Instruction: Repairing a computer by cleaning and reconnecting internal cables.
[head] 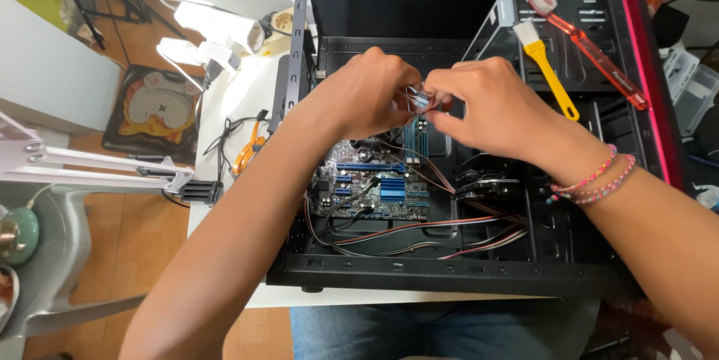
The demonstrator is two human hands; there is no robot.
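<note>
A: Starting at the left, what's beside the case?

B: A white desk lamp [206, 30] and orange-handled pliers [247, 152] on the white table [247, 98], just outside the black computer case [479, 274].

A: And the left hand [367, 94]?

B: Curled over the motherboard [374, 180], fingertips pinched on a small connector plug [419, 98].

A: The right hand [498, 105]?

B: Its fingers are closed on the same plug from the other side; the 2 hands meet above the board. Thin wires [434, 173] trail down from it.

A: Which step, would you say?

B: Sorting or orienting the plug, I'd judge. Seating it would call for lining it up squarely with its header.

A: Further right?

B: A yellow brush [550, 68] and a red toothbrush [592, 49] lying inside the case.
</note>
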